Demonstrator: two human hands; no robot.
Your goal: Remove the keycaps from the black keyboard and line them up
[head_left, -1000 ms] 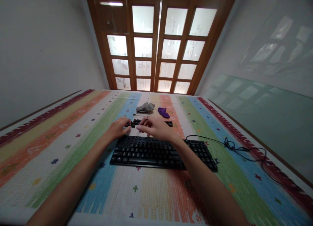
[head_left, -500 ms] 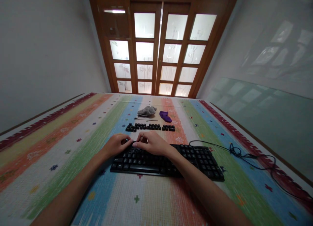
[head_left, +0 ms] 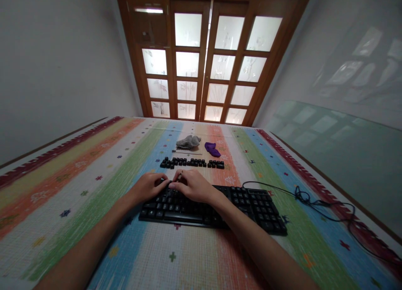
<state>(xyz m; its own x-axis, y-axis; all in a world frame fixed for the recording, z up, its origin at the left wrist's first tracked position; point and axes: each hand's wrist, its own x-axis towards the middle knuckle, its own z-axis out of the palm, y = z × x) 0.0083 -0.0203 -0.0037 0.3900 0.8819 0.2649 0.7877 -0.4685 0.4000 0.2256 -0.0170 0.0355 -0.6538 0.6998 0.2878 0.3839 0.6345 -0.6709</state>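
Working over the keyboard (head_left: 188, 210), far left, with left hand (head_left: 150, 187) and right hand (head_left: 195, 185) in unreadable grip; best kept light.

Keyboard (head_left: 193, 211) partly hidden behind right forearm (head_left: 251, 233)

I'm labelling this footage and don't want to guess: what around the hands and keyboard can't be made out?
All in the head view:
- Some keys of the keyboard: hidden by the left hand, right hand and right forearm.
- Whether either hand pinches something: fingers cover it.
- Markings on the loose keycaps: too small and dark.
- Far end of the cable: lost near the right edge.
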